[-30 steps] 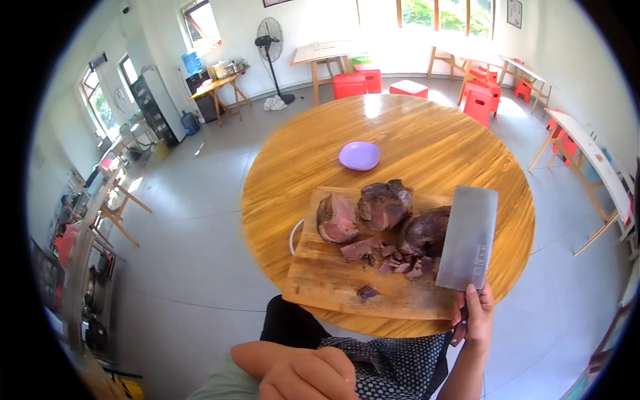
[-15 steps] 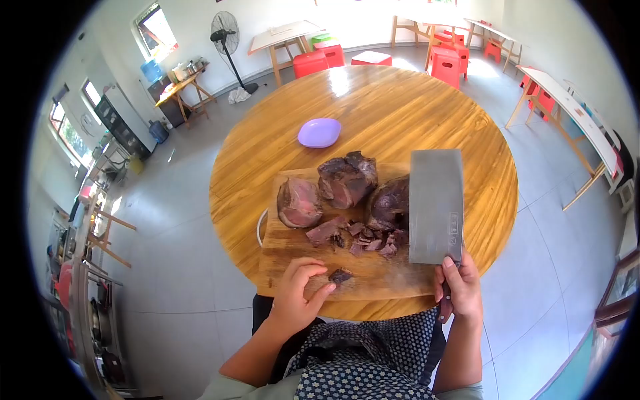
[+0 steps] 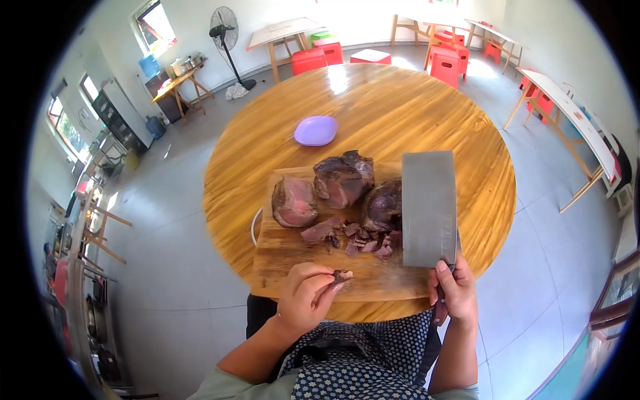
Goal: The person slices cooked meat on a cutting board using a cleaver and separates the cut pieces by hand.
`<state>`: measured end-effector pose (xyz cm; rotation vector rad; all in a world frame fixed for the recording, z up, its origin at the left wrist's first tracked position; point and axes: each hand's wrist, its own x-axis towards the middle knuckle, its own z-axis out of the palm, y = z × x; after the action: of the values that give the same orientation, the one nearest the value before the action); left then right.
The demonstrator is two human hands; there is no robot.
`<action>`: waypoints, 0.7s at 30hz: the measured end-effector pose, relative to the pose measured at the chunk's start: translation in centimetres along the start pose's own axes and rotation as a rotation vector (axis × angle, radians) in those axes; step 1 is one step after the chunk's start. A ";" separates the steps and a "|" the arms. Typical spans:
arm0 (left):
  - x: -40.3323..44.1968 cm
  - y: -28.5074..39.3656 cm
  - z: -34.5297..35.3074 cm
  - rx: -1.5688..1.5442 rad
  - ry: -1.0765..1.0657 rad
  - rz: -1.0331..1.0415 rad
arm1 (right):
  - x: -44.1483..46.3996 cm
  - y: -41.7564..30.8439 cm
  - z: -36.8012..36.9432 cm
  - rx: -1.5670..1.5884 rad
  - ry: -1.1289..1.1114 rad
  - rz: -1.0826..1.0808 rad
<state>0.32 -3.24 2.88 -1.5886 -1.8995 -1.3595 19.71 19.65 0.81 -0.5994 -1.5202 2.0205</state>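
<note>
My left hand (image 3: 305, 297) pinches a small piece of meat (image 3: 343, 275) just above the front of the wooden cutting board (image 3: 273, 263). In my right hand (image 3: 456, 290) is the handle of a cleaver (image 3: 429, 207), its broad blade raised upright over the board's right side. Behind my hands lie a pinkish chunk of meat (image 3: 294, 202), a darker chunk (image 3: 343, 179) and a third chunk (image 3: 383, 205), partly hidden by the blade. Several chopped meat pieces (image 3: 365, 241) and a larger slice (image 3: 320, 231) lie in front of them.
The board rests on a round wooden table (image 3: 247, 160). A purple dish (image 3: 316, 131) sits beyond the meat. Farther off stand a fan (image 3: 225, 40), red stools (image 3: 445, 65) and a long white table (image 3: 573, 117) at right. A kitchen counter (image 3: 83, 253) runs along the left.
My left thumb and fingers have closed on the small meat piece, which lay on the board before, and lifted it slightly. The cleaver stays raised in my right hand.
</note>
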 end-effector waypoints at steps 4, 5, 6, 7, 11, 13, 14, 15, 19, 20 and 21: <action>-0.4 -0.7 -0.5 0.026 -0.079 -0.155 | 0.0 -0.6 0.2 -0.032 -0.011 -0.003; -0.7 -1.2 -0.6 0.122 -0.153 -0.168 | -0.1 -0.6 0.3 -0.029 -0.029 -0.012; -1.0 -1.7 -0.9 0.224 -0.219 -0.188 | -0.2 -0.5 0.3 -0.018 -0.018 -0.021; -1.3 -2.0 -1.0 0.214 -0.221 -0.197 | -0.1 -0.4 0.3 -0.007 -0.011 -0.028; -0.4 -1.3 -1.9 0.164 -0.137 -0.238 | 0.0 0.0 0.0 -0.044 -0.007 -0.003; -0.3 -2.1 -2.1 0.186 -0.085 -0.250 | 0.1 -0.1 0.0 -0.054 -0.007 -0.004; -0.3 -2.6 -2.4 0.204 -0.041 -0.261 | 0.0 -0.2 0.2 -0.061 0.000 -0.001; -0.1 -3.0 -2.8 0.228 -0.034 -0.273 | -0.1 -0.3 0.3 -0.059 -0.012 0.000; 0.8 -4.7 -4.0 0.199 0.054 -0.300 | 0.1 0.3 -0.1 -0.069 0.003 -0.018; 0.9 -5.2 -4.3 0.203 0.055 -0.303 | 0.1 0.6 -0.2 -0.060 0.003 -0.031; 1.1 -5.8 -4.5 0.217 0.066 -0.298 | 0.0 0.4 -0.2 -0.060 0.001 -0.033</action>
<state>-6.61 -5.83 3.35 -1.1808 -2.2230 -1.2436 19.75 19.73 0.33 -0.5950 -1.5849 1.9557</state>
